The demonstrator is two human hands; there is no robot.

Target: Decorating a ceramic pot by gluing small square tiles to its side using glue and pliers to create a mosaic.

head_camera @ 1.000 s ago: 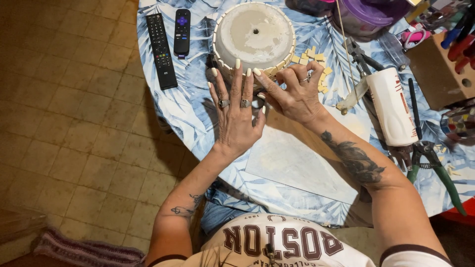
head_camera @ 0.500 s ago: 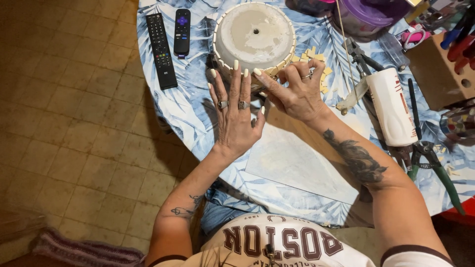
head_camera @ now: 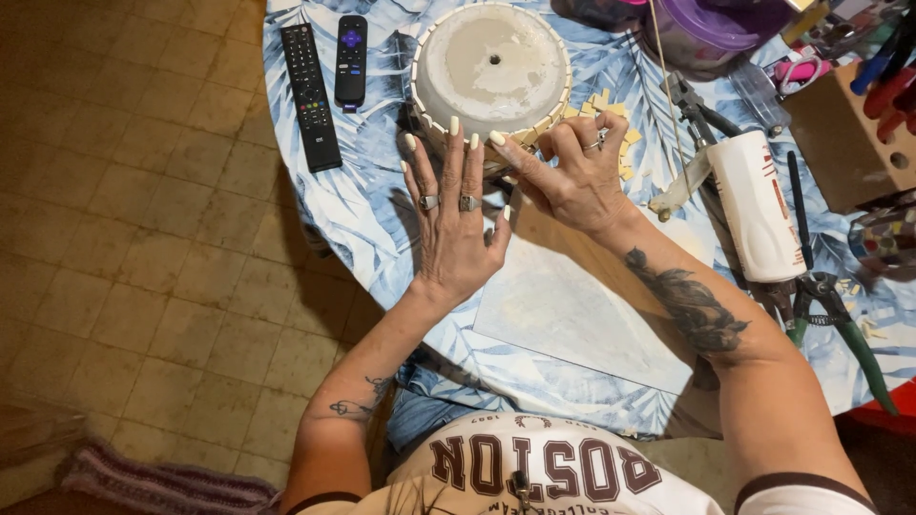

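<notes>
An upturned round whitish pot (head_camera: 491,69) with small cream tiles around its side stands on the table. My left hand (head_camera: 453,215) lies flat with fingers spread, its long nails touching the pot's near side. My right hand (head_camera: 572,176) is curled, its index finger pressing against the pot's near rim beside the left fingertips. Whether it pinches a tile I cannot tell. Several loose yellowish tile pieces (head_camera: 611,105) lie just right of the pot.
Two black remotes (head_camera: 329,81) lie at the table's left. A white caulk gun tube (head_camera: 756,205) and green-handled nippers (head_camera: 840,319) lie at right. A brown board with white paper (head_camera: 582,296) sits under my wrists. A purple container (head_camera: 711,29) stands at back.
My right hand has drawn its fingers in and shifted slightly left toward the pot's near rim. The left hand has stayed in place.
</notes>
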